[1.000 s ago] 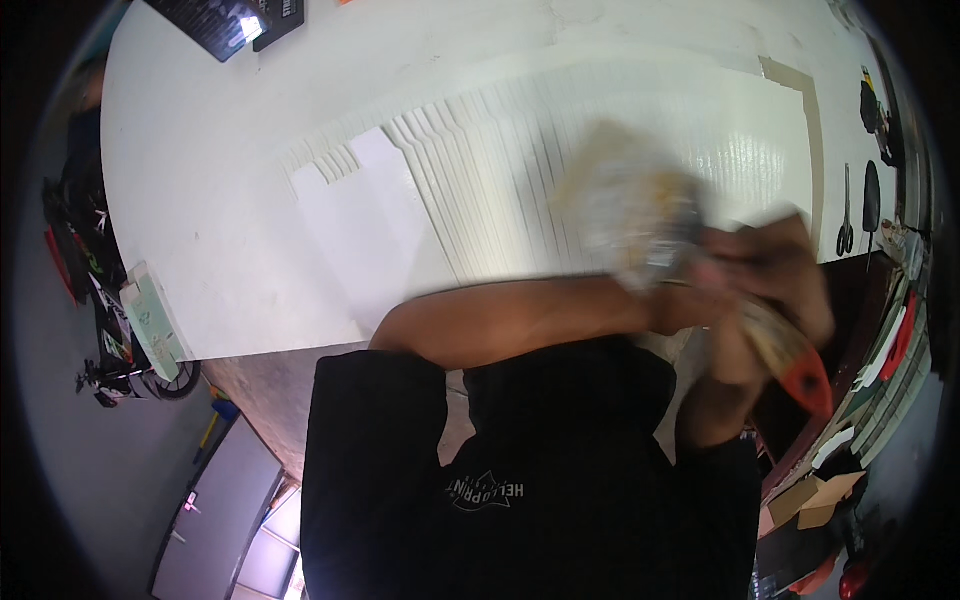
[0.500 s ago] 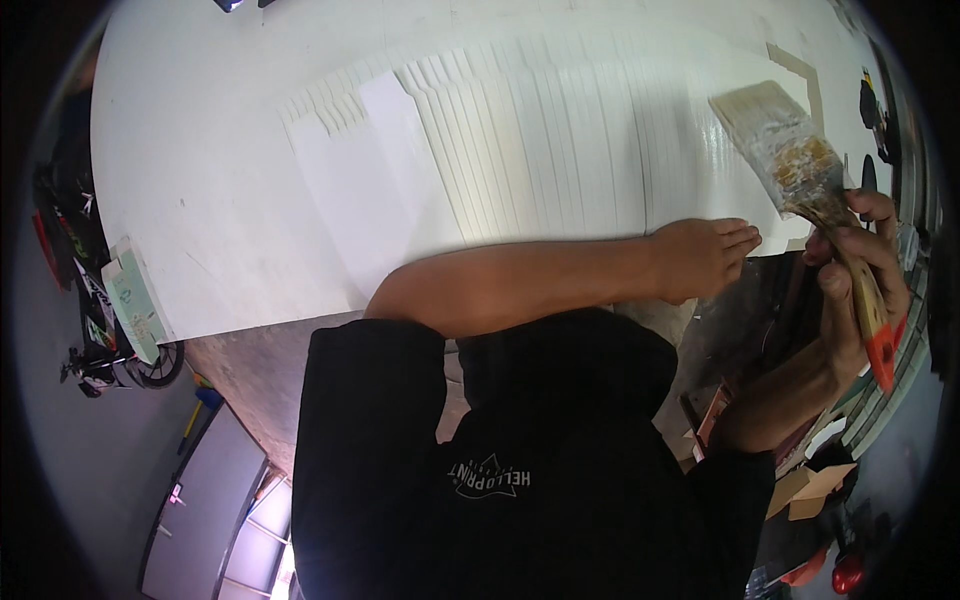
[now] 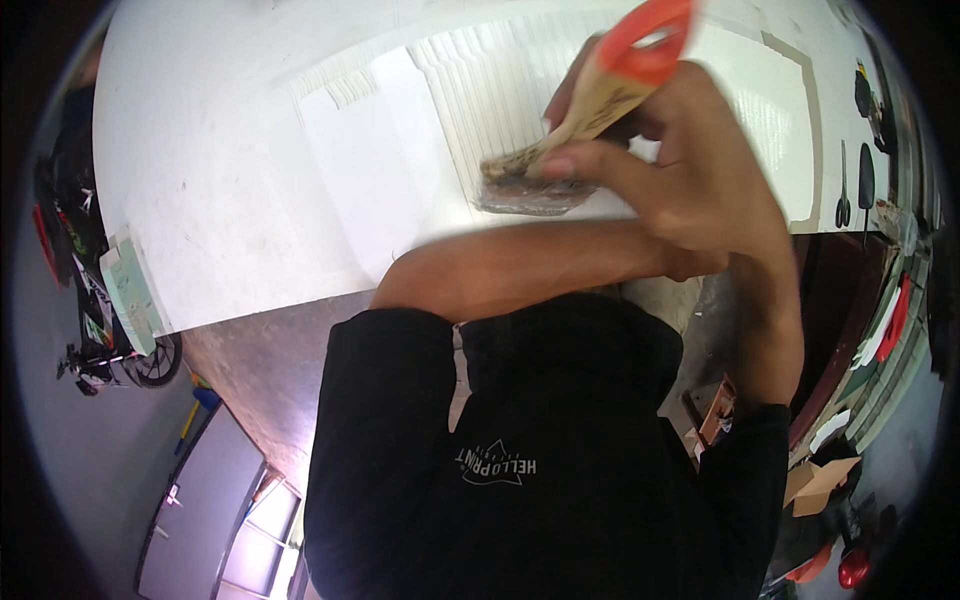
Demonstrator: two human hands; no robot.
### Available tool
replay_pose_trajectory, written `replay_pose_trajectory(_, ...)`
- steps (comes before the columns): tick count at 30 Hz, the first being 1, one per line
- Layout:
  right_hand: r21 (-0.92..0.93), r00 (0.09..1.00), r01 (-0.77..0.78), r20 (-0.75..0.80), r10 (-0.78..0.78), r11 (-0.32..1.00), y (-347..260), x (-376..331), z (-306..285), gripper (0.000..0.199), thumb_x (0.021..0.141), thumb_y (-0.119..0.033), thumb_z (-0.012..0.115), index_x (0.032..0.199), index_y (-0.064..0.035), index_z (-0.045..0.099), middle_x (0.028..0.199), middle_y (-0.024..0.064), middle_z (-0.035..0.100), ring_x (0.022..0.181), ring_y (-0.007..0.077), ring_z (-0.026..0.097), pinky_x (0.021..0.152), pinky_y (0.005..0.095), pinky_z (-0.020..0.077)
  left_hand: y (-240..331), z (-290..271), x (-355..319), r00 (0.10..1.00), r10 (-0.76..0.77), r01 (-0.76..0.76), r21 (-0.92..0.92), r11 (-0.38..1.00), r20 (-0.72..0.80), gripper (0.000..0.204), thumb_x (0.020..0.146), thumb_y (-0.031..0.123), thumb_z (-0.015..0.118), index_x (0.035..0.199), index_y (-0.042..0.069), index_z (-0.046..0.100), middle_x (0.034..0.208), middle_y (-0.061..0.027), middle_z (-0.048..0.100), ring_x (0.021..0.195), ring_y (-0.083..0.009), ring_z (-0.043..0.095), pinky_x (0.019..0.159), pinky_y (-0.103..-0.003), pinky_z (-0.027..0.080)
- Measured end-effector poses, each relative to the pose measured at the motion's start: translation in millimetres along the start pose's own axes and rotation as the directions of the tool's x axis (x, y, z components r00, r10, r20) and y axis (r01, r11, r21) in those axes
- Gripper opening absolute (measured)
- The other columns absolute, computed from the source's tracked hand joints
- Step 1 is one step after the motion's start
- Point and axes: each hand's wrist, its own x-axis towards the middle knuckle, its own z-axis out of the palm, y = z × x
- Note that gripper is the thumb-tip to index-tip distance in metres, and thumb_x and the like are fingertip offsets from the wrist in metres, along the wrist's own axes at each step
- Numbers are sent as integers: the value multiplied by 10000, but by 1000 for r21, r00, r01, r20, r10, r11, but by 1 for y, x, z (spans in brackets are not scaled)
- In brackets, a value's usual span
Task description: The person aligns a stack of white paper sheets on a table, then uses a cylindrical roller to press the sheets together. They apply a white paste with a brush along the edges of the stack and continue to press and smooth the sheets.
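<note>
A wide paintbrush [image 3: 612,98] with a pale wooden handle and a red end is in my right hand [image 3: 705,165], fingers wrapped round the handle. The red end points up and away, and the bristles [image 3: 535,197] press on the near part of a row of overlapping white paper pieces [image 3: 455,110]. Two wider, smooth white pieces [image 3: 345,150] lie to the left of the narrow strips. My left forearm lies across the near ends of the row. Only a little of my left hand [image 3: 692,264] shows under the right one; its fingers are hidden.
The white table [image 3: 190,180] has a brown strip [image 3: 806,110] on it at the right. Scissors [image 3: 843,195] and a black-bladed tool [image 3: 867,175] lie near its right edge. A pale green box [image 3: 132,290] sits at the left corner, and an open cardboard box [image 3: 822,487] stands lower right.
My right hand has swung the brush from the right, where its bristles pointed up, leftward over the row. The bristles are now down on the papers. My left forearm has barely moved.
</note>
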Motion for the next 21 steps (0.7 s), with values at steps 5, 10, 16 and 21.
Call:
replay_pose_trajectory(5,-395,997,-46,-74,18,918,23,-24,-29,175,862,-87,825,966,-3,711,928,132,743,836,234,741,758,350,571,-3,14,1,985,140,-166,366,916,97,281,810,171,717,1077,84,737,1148,-45,721,1105,-240,684,981,-388,547)
replay_pose_trajectory(10,20,995,43,-88,-41,999,7,-42,-36,144,879,-29,786,1011,-8,734,934,127,723,848,233,725,748,347,575,8,-1,7,936,25,-261,643,720,352,363,840,224,714,1179,93,720,1204,-42,714,1199,-224,640,1021,-377,524)
replay_pose_trajectory(16,-292,992,-6,-125,-32,956,38,-47,-53,170,850,-86,830,956,-2,728,890,110,723,816,238,726,712,335,544,13,-8,1,984,31,-98,383,919,176,341,902,224,687,1205,69,711,1169,-64,730,1238,-213,626,1066,-376,489)
replay_pose_trajectory(21,-13,995,45,93,-43,999,23,-47,-55,116,807,-53,818,896,-24,749,863,119,716,850,236,740,703,314,544,5,5,5,971,-199,208,-55,977,135,310,905,150,639,1169,-5,689,1207,-118,705,1237,-247,625,1121,-397,447)
